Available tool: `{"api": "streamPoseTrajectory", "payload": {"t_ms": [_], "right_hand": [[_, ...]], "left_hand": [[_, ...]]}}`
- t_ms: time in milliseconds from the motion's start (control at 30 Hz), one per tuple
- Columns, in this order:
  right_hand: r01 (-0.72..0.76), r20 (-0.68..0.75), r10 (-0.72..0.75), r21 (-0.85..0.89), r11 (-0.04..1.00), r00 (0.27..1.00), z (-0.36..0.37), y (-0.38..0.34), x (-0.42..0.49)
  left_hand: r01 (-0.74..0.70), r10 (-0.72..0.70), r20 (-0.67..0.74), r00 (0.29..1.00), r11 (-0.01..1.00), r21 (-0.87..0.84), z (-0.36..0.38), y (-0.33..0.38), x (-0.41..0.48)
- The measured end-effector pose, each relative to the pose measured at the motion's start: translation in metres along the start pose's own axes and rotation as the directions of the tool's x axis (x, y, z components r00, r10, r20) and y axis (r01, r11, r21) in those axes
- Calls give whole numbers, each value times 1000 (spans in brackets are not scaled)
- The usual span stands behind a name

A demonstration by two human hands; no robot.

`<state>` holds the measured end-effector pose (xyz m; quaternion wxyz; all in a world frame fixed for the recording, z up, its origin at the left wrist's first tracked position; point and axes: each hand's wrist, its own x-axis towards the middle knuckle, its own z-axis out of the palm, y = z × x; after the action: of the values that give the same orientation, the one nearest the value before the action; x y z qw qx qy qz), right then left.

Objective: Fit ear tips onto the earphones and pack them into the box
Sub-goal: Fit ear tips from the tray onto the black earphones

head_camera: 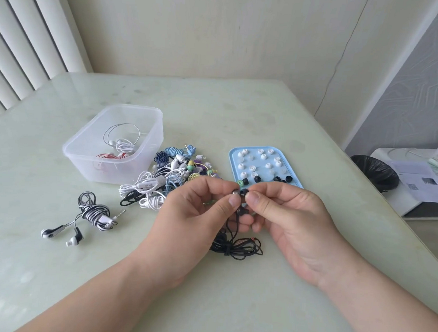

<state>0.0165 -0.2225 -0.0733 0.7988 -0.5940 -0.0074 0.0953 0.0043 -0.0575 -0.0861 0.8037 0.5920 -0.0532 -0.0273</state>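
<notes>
My left hand (198, 215) pinches a small dark earbud with a metal tip (235, 192) above the table. Right against it, my right hand (291, 219) pinches a black ear tip (244, 191). The earbud's black cable (237, 247) hangs down to a coiled bundle on the table under my hands. A light blue tray (233, 154) behind my hands holds several white, clear and black ear tips and a green one. A clear plastic box (87, 157) at the left holds white and red earphones.
A heap of coiled earphones in several colours (167, 176) lies between the box and the tray. A black-and-white earphone set (90, 215) lies alone at the left. The table's right edge runs close past the tray; a black-lined bin (373, 172) stands beyond it.
</notes>
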Motion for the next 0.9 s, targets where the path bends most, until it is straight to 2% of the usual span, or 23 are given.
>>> {"api": "streamPoseTrajectory", "payload": {"t_ms": [400, 900], "right_hand": [[-15, -15, 16, 22, 1000, 1000, -4, 1, 2], [97, -18, -98, -41, 994, 995, -2, 7, 0]], "left_hand": [[-6, 6, -11, 1000, 999, 39, -1, -4, 1], [3, -2, -9, 1000, 999, 53, 0, -3, 0]]}}
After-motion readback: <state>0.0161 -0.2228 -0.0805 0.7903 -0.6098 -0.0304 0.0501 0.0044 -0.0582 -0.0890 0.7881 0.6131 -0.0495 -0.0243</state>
